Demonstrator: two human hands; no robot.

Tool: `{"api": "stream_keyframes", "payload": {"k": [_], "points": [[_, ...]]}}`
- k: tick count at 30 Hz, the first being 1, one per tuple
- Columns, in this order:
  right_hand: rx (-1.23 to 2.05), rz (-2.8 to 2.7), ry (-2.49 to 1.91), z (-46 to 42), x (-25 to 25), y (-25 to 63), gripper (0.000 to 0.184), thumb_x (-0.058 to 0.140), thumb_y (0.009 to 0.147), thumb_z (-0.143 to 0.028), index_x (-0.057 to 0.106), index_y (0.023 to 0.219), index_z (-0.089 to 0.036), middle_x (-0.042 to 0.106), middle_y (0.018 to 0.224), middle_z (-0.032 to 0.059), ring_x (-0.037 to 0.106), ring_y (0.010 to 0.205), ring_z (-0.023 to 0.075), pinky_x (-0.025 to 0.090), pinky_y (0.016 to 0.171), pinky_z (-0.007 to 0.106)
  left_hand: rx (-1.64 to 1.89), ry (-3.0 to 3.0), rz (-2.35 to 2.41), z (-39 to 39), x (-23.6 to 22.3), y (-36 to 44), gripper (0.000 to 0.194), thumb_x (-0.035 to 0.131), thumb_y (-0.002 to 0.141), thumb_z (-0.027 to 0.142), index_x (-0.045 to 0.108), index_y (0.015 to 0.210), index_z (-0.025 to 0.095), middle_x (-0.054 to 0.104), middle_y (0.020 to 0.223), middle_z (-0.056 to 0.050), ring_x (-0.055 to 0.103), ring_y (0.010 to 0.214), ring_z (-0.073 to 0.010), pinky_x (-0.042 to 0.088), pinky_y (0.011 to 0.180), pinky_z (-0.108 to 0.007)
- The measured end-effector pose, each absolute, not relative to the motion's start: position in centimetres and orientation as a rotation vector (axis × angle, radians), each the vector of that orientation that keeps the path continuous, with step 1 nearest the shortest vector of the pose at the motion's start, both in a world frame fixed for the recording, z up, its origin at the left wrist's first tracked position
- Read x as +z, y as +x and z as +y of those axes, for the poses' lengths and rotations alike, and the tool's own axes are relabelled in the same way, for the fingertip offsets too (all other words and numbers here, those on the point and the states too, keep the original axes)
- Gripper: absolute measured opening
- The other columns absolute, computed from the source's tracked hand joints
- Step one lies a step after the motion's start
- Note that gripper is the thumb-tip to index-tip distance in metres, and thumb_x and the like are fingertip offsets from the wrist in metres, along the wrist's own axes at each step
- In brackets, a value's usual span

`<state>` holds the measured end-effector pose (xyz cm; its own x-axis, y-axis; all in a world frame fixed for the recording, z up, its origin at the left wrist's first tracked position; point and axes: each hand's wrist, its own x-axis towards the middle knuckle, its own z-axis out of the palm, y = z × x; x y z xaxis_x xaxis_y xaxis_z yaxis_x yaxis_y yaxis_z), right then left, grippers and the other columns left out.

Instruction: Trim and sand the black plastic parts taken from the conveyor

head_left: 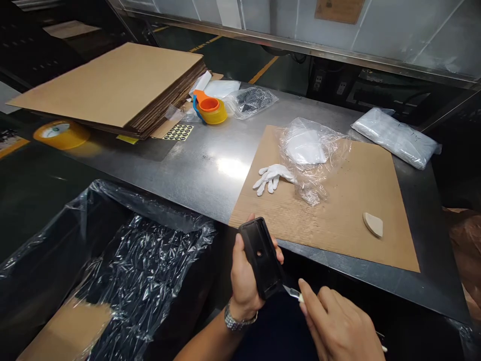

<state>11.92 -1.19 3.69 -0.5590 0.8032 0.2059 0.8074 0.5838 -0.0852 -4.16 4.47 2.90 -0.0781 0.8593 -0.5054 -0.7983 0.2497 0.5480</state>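
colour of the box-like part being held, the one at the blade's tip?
The box-like part is black; best seen in the head view.

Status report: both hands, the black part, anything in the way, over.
Left hand gripping black part. Right hand holding knife, blade near part's lower corner. No obstruction seen; glove lies apart on cardboard.

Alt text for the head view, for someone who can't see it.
A person's left hand holds a black rectangular part while the right hand holds a small knife at its lower end. On the metal table beyond, a cardboard sheet bears a white glove and a clear bag, with a cardboard stack and an orange tape dispenser farther left.
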Motion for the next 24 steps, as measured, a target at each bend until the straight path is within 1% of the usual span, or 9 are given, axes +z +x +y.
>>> {"api": "stream_keyframes", "payload": {"k": [3,10,15,19,24], "points": [[-0.040,-2.594,-1.338,-1.19,3.69,11.90,0.029,0.041,0.091,-0.023,0.060,0.110,-0.013,0.049,0.059,-0.0010,0.047,0.047,0.0084,0.032,0.045,0.023,1.379,0.093,0.908,4.54,2.99,-4.06,0.049,0.030,0.087,0.049,0.033,0.132,0.030,0.059,0.069,-0.002,0.057,0.052,-0.0161,0.044,0.047,-0.025],[-0.018,-2.624,-1.338,-1.11,3.53,12.00,0.027,0.042,0.090,-0.022,0.059,0.109,-0.013,0.050,0.060,-0.0008,0.049,0.049,0.0089,0.033,0.045,0.023,1.425,0.112,0.894,4.32,2.83,-3.94,0.051,0.036,0.085,0.050,0.034,0.132,0.031,0.059,0.070,-0.001,0.057,0.053,-0.0157,0.046,0.051,-0.026],[-0.004,-2.648,-1.336,-1.13,3.41,12.18,0.027,0.040,0.091,-0.023,0.059,0.108,-0.014,0.051,0.061,-0.0006,0.048,0.049,0.0089,0.032,0.046,0.023,1.418,0.149,0.890,4.32,2.62,-3.91,0.049,0.031,0.087,0.050,0.034,0.133,0.032,0.059,0.070,-0.002,0.057,0.054,-0.0152,0.046,0.053,-0.027],[-0.017,-2.652,-1.343,-1.09,3.48,12.12,0.028,0.037,0.092,-0.022,0.059,0.107,-0.014,0.051,0.060,-0.0004,0.048,0.049,0.0090,0.031,0.046,0.023,1.400,0.170,0.889,4.20,2.53,-3.90,0.049,0.029,0.088,0.050,0.031,0.134,0.033,0.060,0.071,-0.002,0.057,0.055,-0.0153,0.045,0.052,-0.026],[-0.138,-2.576,-1.365,-0.93,3.60,11.62,0.033,0.031,0.093,-0.019,0.063,0.100,-0.014,0.050,0.054,-0.0003,0.045,0.045,0.0095,0.027,0.046,0.025,1.388,0.200,0.905,4.18,2.39,-3.90,0.049,0.029,0.088,0.049,0.029,0.135,0.033,0.059,0.072,-0.002,0.057,0.055,-0.0151,0.045,0.053,-0.026]]}}
